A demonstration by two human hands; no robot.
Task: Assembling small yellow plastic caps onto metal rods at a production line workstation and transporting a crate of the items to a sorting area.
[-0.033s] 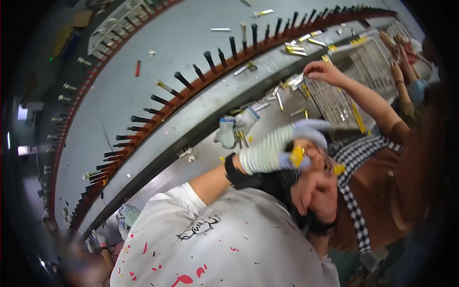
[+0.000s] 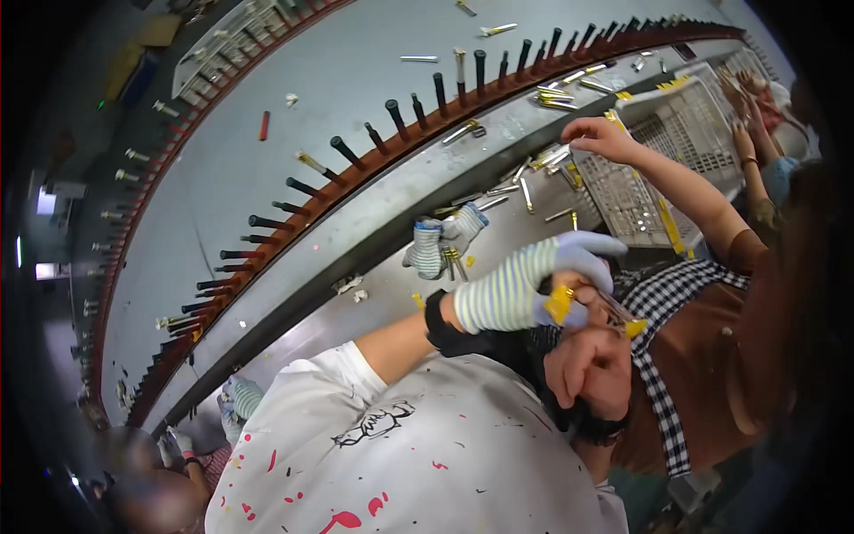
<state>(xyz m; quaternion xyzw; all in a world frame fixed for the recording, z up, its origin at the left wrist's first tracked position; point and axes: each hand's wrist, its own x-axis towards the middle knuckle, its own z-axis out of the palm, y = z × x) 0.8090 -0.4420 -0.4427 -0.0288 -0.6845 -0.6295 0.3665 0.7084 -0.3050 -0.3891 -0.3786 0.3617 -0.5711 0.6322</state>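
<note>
Pale grey belt (image 2: 222,196), broad, curving away on my left; along its near edge, one reddish-brown rail (image 2: 366,170) set with a long row of dark handles (image 2: 394,117). Lying on the belt: one red rod (image 2: 264,125). Below the rail: one grey metal tabletop (image 2: 382,295).

On the tabletop: two loose striped gloves (image 2: 425,249), side by side; assorted silver pieces (image 2: 527,193), some with yellow ends, scattered; to the right of these, one white lattice crate (image 2: 623,212), yellow strip along its edge.

Co-worker, to my right: brown top (image 2: 712,383), checked strap (image 2: 664,418), one bare hand (image 2: 600,138) held out near the crate, fingers bent.

My left hand (image 2: 516,285): striped glove, black wristband (image 2: 442,320); forefinger and thumb curved about the fingers of my other hand, a yellow tab (image 2: 559,303) at the thumb. Whether they press on it or merely surround it, I cannot tell.

My right hand (image 2: 590,369): bare, fingers curled, pinching a slim shiny piece whose yellow end (image 2: 634,328) juts out to the right. Location of piece and tab: at my two hands, beyond my white shirt (image 2: 418,481); details partly hidden by fingers and blur.
</note>
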